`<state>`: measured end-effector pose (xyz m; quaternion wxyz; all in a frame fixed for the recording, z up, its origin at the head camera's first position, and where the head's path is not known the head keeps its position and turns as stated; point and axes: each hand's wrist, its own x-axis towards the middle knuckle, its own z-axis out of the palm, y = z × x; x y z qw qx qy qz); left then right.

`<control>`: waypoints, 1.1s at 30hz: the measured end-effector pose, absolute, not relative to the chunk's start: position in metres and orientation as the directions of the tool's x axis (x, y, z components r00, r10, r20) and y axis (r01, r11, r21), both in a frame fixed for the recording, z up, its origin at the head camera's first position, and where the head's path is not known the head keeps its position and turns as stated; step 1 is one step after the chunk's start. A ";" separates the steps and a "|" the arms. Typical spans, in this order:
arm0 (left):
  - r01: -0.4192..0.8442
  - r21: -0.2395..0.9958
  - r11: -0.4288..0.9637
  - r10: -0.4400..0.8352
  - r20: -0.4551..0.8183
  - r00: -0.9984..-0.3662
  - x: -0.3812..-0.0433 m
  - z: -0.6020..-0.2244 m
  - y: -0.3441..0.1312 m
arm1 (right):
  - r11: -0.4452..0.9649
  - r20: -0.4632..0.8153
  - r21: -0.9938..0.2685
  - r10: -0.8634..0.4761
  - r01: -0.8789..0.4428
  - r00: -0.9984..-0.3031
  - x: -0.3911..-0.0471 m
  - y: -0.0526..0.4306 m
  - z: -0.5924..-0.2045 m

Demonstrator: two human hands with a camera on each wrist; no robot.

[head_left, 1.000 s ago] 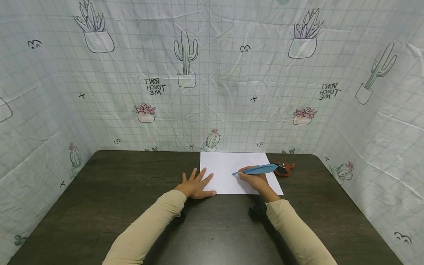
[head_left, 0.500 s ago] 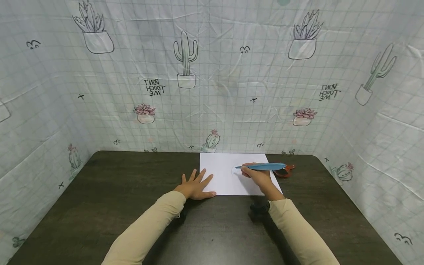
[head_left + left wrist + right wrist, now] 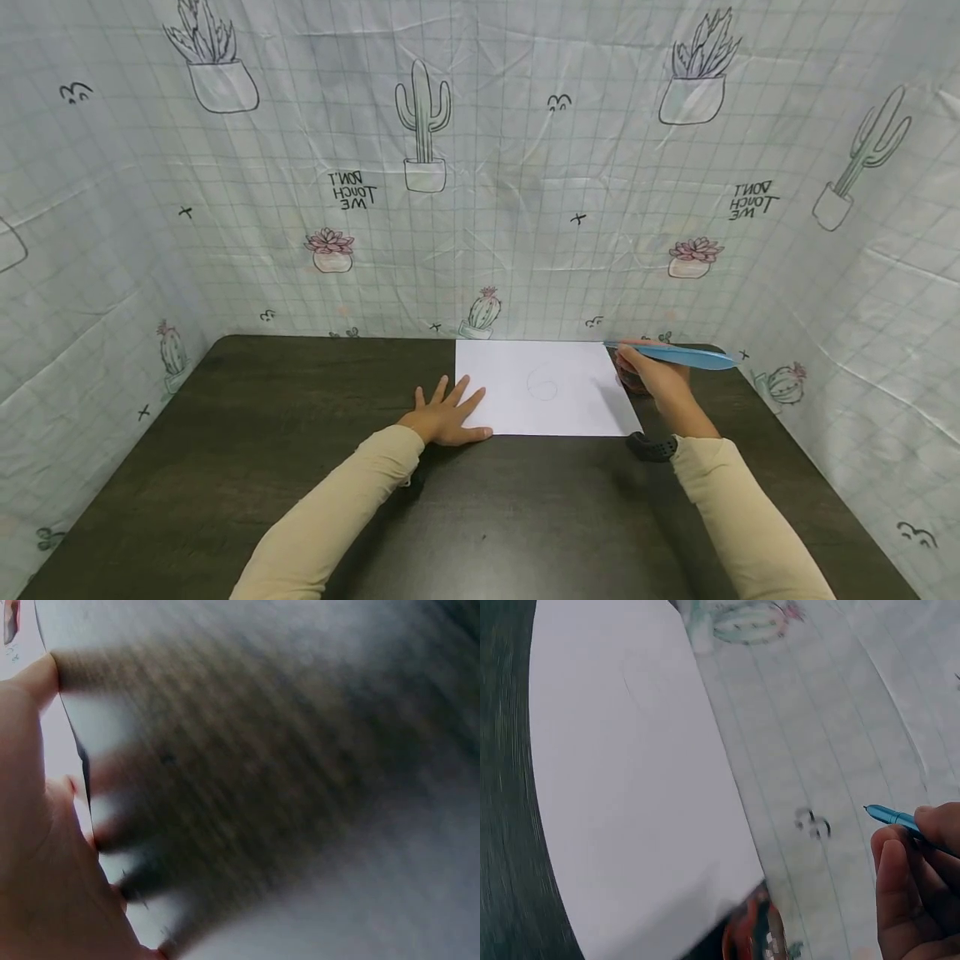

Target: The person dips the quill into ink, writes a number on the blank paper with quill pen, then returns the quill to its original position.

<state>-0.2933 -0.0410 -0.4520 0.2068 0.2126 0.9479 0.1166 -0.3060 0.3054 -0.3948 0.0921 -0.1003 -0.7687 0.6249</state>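
Note:
A white sheet of paper (image 3: 495, 367) lies on the dark table, bearing a thin drawn line (image 3: 542, 400) shaped like a 6. My left hand (image 3: 450, 421) rests spread on the paper's left edge, fingers apart. Beyond the paper's right edge, my right hand (image 3: 663, 379) pinches a blue feather pen (image 3: 697, 357). In the right wrist view the pen's tip (image 3: 877, 813) points away from the fingers, apart from the sheet. The left wrist view shows part of the left hand (image 3: 45, 847) at the table's surface, with much of it blurred.
An orange-and-black object (image 3: 757, 930) lies by the paper's right end, partly hidden by the right hand in the head view; its kind is unclear. A white cloth (image 3: 510, 200) printed with cacti hangs around the table (image 3: 300, 400).
My right hand first drew on the paper, then lifted and moved right past its edge with the feather pen. The 6-shaped line now shows uncovered. My left hand has stayed in place.

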 end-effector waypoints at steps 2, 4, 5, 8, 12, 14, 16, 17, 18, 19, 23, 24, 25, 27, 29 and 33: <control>0.354 0.303 0.885 0.448 -0.348 -0.824 -0.294 -0.452 -0.041 | 0.212 0.049 -0.977 0.259 0.007 -0.965 -0.301 0.319 -0.394; 0.354 0.305 0.884 0.449 -0.344 -0.825 -0.294 -0.450 -0.041 | 0.233 0.092 -0.972 0.243 -0.034 -0.966 -0.296 0.332 -0.393; 0.357 0.306 0.883 0.451 -0.342 -0.824 -0.294 -0.448 -0.041 | 0.225 0.100 -0.973 0.240 -0.044 -0.966 -0.294 0.339 -0.393; 0.366 0.312 0.877 0.460 -0.320 -0.828 -0.292 -0.444 -0.042 | 0.207 0.107 -0.977 0.244 -0.056 -0.964 -0.286 0.356 -0.394; 0.376 0.309 0.874 0.466 -0.312 -0.828 -0.291 -0.443 -0.042 | 0.166 0.074 -0.986 0.296 -0.025 -0.952 -0.279 0.376 -0.401; 0.377 0.310 0.873 0.467 -0.309 -0.829 -0.291 -0.444 -0.041 | 0.120 0.056 -0.993 0.329 -0.017 -0.943 -0.276 0.384 -0.407; 0.376 0.310 0.873 0.467 -0.310 -0.828 -0.290 -0.445 -0.042 | 0.072 0.040 -0.997 0.350 -0.015 -0.936 -0.275 0.392 -0.416; 0.374 0.311 0.874 0.466 -0.313 -0.828 -0.290 -0.445 -0.042 | 0.092 0.044 -0.996 0.359 -0.012 -0.932 -0.275 0.395 -0.419; 0.373 0.311 0.874 0.465 -0.314 -0.828 -0.290 -0.446 -0.042 | 0.099 0.047 -0.995 0.369 -0.011 -0.928 -0.274 0.397 -0.422; 0.373 0.312 0.874 0.465 -0.314 -0.828 -0.289 -0.446 -0.042 | 0.097 0.045 -0.995 0.378 -0.009 -0.925 -0.274 0.399 -0.425; 0.373 0.315 0.873 0.466 -0.311 -0.828 -0.289 -0.446 -0.041 | 0.175 0.098 -0.984 0.390 -0.031 -0.915 -0.271 0.398 -0.426; 0.372 0.318 0.872 0.466 -0.309 -0.829 -0.289 -0.446 -0.042 | 0.205 0.126 -0.978 0.378 -0.049 -0.917 -0.270 0.398 -0.426; 0.372 0.320 0.871 0.467 -0.308 -0.829 -0.289 -0.446 -0.042 | 0.232 0.151 -0.970 0.363 -0.067 -0.920 -0.269 0.397 -0.425; 0.372 0.321 0.871 0.467 -0.308 -0.829 -0.288 -0.446 -0.042 | 0.337 0.229 -0.934 0.315 -0.117 -0.921 -0.266 0.394 -0.423; 0.372 0.318 0.872 0.466 -0.310 -0.828 -0.288 -0.446 -0.042 | 0.390 0.286 -0.906 0.274 -0.166 -0.918 -0.263 0.392 -0.423; 0.371 0.317 0.873 0.466 -0.317 -0.826 -0.289 -0.447 -0.041 | 0.544 0.443 -0.794 0.215 -0.270 -0.870 -0.260 0.390 -0.426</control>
